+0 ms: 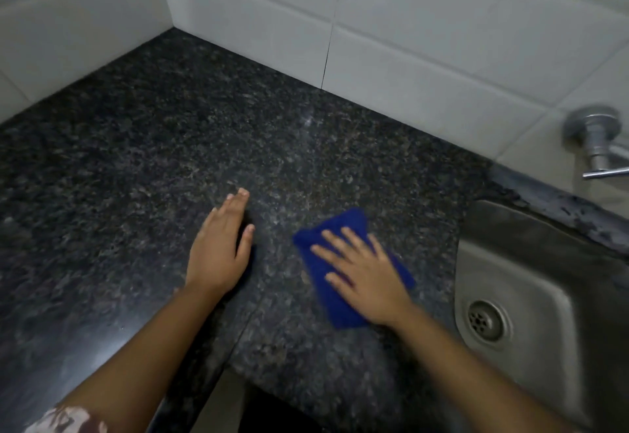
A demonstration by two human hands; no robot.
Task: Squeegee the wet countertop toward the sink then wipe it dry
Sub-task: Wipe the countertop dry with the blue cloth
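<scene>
Blue cloth (340,269) lies flat on the dark granite counter (136,160) just left of the sink (531,282), pressed under the right hand (364,279), palm down with fingers spread. The left hand (221,248) rests flat on bare stone beside it, fingers together, thumb out. The tap (595,139) is cut off at the frame's right edge, and the whole view is slightly blurred.

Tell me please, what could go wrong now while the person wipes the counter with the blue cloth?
The blue cloth is small and lies under the flat right hand, so much of the countertop may stay damp. It is near the sink, so a long stroke could push it over the rim. The left hand rests flat on the stone and may leave marks.
</scene>
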